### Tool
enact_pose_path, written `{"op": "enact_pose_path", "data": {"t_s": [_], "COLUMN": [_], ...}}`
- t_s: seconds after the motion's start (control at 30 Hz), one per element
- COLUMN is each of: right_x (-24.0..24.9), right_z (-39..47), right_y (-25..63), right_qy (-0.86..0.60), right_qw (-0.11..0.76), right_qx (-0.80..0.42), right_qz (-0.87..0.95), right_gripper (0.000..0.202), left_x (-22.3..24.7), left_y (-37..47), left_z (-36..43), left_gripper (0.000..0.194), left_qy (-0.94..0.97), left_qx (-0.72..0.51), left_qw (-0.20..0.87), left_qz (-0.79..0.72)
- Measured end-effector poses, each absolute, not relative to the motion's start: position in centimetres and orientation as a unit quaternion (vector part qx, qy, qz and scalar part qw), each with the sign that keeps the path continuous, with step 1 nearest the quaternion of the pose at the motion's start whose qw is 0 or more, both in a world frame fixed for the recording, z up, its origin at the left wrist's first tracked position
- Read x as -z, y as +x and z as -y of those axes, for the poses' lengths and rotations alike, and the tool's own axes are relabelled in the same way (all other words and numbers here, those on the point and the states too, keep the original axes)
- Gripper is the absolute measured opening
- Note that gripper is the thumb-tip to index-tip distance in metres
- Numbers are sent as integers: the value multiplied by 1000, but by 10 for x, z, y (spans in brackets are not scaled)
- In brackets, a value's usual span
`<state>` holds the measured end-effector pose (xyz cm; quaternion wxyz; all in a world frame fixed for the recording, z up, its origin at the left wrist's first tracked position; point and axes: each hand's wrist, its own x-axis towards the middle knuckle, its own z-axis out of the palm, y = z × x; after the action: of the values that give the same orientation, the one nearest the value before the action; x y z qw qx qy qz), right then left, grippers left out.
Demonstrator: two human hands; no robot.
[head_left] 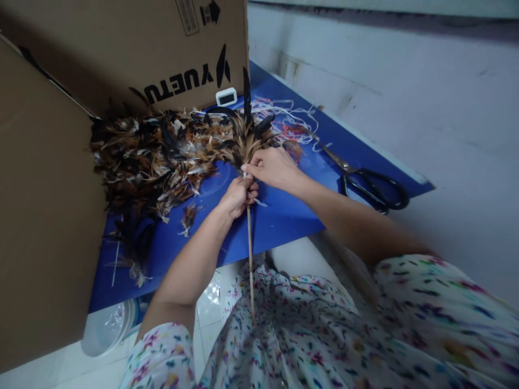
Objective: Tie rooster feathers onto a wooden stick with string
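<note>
My left hand (239,195) is wrapped round a thin wooden stick (250,243), which runs down past the table edge toward my lap. At the stick's upper end fans a bunch of brown and black feathers (246,138). My right hand (273,166) is closed with thumb and fingers pinched at the base of these feathers, just above my left fist. What exactly the pinch holds is hidden. A short end of whitish string (259,202) sticks out beside my left fingers.
A big heap of feathers (141,156) covers the left of the blue table (284,216). Black-handled scissors (365,186) lie at right, near tangled white and red string (292,121). Cardboard (121,54) stands behind and left, with a small white digital device (226,97) before it.
</note>
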<state>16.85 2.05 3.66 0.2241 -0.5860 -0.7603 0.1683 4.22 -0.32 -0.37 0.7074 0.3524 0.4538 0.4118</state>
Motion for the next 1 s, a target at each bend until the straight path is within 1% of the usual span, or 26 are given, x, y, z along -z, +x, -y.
{"op": "enact_pose_path", "data": {"t_s": [0.07, 0.2, 0.6, 0.87, 1.0], "right_x": [-33, -25, -25, -28, -32], "right_z": [-26, -31, -32, -31, -17], "right_y": [161, 156, 157, 159, 170], "right_qy": [-601, -616, -610, -594, -592], "right_qw": [230, 256, 252, 258, 312], "right_qx": [-169, -179, -179, -196, -200], "right_qz": [746, 723, 730, 737, 716], "right_gripper": [28, 18, 12, 11, 17], "left_x": [4, 6, 1, 1, 2], "left_y": [42, 43, 43, 43, 41], "left_z": [3, 2, 5, 5, 3], "left_gripper": [18, 20, 21, 20, 21], "left_qy": [349, 338, 362, 347, 352], "left_qx": [-413, -412, -405, -405, -410], "left_qw": [708, 715, 708, 717, 713], "left_qz": [-454, -454, -452, -450, -447]}}
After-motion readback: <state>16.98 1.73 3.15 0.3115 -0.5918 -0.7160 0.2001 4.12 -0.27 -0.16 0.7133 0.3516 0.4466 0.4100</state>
